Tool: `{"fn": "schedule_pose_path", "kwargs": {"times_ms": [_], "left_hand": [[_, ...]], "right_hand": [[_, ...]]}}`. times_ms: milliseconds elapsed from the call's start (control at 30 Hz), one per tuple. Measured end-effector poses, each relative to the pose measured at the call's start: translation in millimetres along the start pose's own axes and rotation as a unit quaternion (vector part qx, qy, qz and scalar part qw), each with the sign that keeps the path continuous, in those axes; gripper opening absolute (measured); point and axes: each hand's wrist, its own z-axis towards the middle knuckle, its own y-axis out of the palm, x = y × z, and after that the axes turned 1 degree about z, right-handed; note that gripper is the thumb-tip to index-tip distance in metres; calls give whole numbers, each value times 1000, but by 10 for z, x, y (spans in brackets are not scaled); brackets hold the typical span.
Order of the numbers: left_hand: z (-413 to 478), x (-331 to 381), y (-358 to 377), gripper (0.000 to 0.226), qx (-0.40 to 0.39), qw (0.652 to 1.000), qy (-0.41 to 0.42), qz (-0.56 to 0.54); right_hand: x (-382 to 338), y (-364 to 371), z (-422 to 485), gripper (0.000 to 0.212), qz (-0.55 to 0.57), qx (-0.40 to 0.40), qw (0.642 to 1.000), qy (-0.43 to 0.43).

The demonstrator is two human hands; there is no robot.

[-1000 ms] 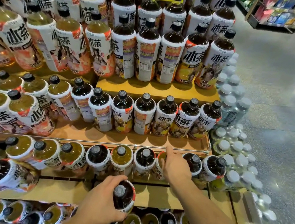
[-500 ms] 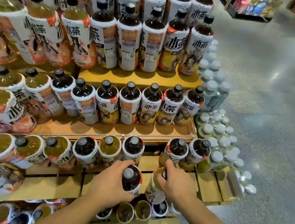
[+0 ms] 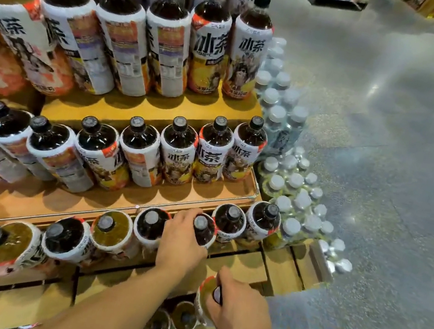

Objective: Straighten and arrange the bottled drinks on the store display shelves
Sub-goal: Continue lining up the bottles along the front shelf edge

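Note:
Tiered wooden shelves [image 3: 121, 208] hold rows of iced-tea bottles with white labels and black caps. My left hand [image 3: 181, 242] grips a dark tea bottle [image 3: 202, 231] standing in the third-tier row, between another dark bottle [image 3: 151, 224] on its left and a dark bottle [image 3: 230, 220] on its right. My right hand [image 3: 238, 310] holds a yellow-tea bottle [image 3: 206, 293] by its top, above the lowest tier. A light bottle [image 3: 111, 228] stands further left in the same row.
Shrink-wrapped packs of white-capped water bottles [image 3: 293, 183] are stacked on the floor against the display's right end. Two open-looking bottles [image 3: 173, 322] stand on the lowest tier. Grey polished floor [image 3: 379, 193] spreads to the right, with other racks far back.
My left hand carried the dark bottle up from the lower front into the gap in the third-tier row. My right hand drew the yellow bottle out of that row, down and toward me.

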Motion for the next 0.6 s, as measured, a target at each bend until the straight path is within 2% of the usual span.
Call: {"fn": "schedule_pose_path", "kwargs": {"times_ms": [133,267,400,467,600], "left_hand": [[111,46,115,81,2,997,17,75],[120,42,182,80,35,995,13,91],[188,9,110,83,54,985,54,155],[219,-36,63,83,60,983,63,160],[246,-53,46,81,70,988,31,136]], "right_hand": [[-22,-38,52,28,28,-20,999,9],[-54,-81,69,28,51,-30,998,11],[-104,-109,93,29,50,-44,998,13],[-135,-116,96,28,42,-50,998,13],[-161,-120,77,30,25,-54,998,7]]}}
